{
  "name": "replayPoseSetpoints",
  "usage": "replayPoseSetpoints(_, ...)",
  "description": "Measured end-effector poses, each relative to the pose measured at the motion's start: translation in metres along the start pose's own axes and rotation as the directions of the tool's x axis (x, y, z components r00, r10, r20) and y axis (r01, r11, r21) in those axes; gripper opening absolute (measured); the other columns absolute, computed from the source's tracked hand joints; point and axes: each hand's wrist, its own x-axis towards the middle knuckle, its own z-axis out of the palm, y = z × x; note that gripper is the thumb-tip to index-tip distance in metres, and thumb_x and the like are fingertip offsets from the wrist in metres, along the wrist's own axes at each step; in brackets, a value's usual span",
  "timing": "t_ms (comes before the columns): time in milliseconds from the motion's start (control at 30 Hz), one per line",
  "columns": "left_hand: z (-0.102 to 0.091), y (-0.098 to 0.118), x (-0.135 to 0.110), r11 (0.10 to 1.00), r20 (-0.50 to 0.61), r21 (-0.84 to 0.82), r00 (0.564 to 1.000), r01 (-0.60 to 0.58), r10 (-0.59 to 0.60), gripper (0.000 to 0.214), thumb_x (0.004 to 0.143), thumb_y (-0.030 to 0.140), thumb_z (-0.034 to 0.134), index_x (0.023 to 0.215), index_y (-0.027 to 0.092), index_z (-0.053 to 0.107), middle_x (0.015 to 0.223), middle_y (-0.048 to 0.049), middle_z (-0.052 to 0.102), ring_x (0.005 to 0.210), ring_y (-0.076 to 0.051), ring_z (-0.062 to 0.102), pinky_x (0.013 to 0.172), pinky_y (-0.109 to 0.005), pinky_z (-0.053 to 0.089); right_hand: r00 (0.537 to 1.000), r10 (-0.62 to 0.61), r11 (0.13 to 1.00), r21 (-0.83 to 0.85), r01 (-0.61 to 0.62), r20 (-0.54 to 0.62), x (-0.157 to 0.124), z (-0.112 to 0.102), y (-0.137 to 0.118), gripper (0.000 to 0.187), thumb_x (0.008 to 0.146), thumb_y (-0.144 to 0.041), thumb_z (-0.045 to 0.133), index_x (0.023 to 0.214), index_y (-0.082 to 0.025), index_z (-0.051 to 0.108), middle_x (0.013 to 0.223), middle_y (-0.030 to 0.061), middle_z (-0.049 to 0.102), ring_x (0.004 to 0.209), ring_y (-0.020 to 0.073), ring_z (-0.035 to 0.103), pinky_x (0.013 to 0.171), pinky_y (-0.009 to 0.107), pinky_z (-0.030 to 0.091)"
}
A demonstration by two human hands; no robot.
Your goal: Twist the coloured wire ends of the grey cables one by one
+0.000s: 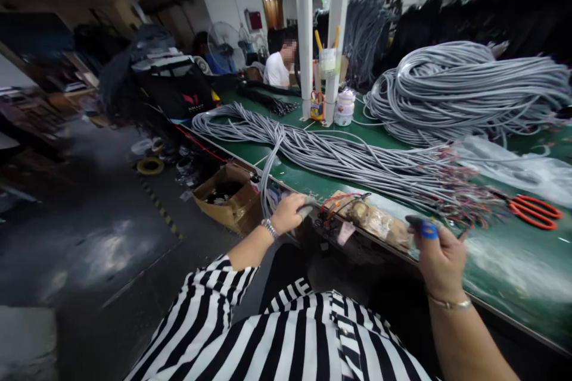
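Note:
My left hand (289,213) is at the table's near edge, fingers curled around something greyish that is too blurred to name. Beside its wrist, a few grey cables (269,181) hang over the edge from a long bundle of grey cables (313,152). My right hand (441,255), with blue tape around one digit, is closed over the same edge further right; dark tips stick out of it, and what it holds I cannot make out. Stripped red and white wire ends (465,190) of the bundle lie just beyond it. Orange-handled scissors (536,211) rest to its right.
A large coil of grey cable (465,86) lies at the back right, near clear plastic film (518,166). White posts (304,36) rise from the green table (527,274), a white jar (345,107) beside them. An open cardboard box (230,196) stands below the edge. A person (277,65) sits beyond.

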Motion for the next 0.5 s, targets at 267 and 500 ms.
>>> replayPoseSetpoints(267,0.034,-0.009,0.11,0.941,0.252,0.338,0.963,0.007,-0.098,0.04,0.085,0.021,0.057,0.125,0.014,0.058,0.124,-0.0133,0.065,0.115,-0.025,0.06,0.1,-0.039,0.045,0.962,0.257,0.904,0.328,-0.273,0.092,0.016,0.004,0.026,0.039,0.078,-0.053,0.066,0.091,-0.016,0.067,0.059,-0.0027,0.053,0.038,0.0039,0.027,0.036,0.02,0.015)
replayPoseSetpoints(500,0.033,-0.008,0.14,0.87,0.444,0.481,0.886,-0.11,-0.134,0.051,0.084,0.05,0.055,0.118,0.013,0.057,0.102,-0.0142,0.071,0.096,-0.029,0.066,0.085,-0.037,0.045,0.961,0.263,0.902,0.333,-0.276,0.085,0.017,0.003,0.022,0.037,0.075,-0.053,0.068,0.084,-0.017,0.066,0.056,-0.0038,0.051,0.04,0.0054,0.027,0.038,0.021,0.015)
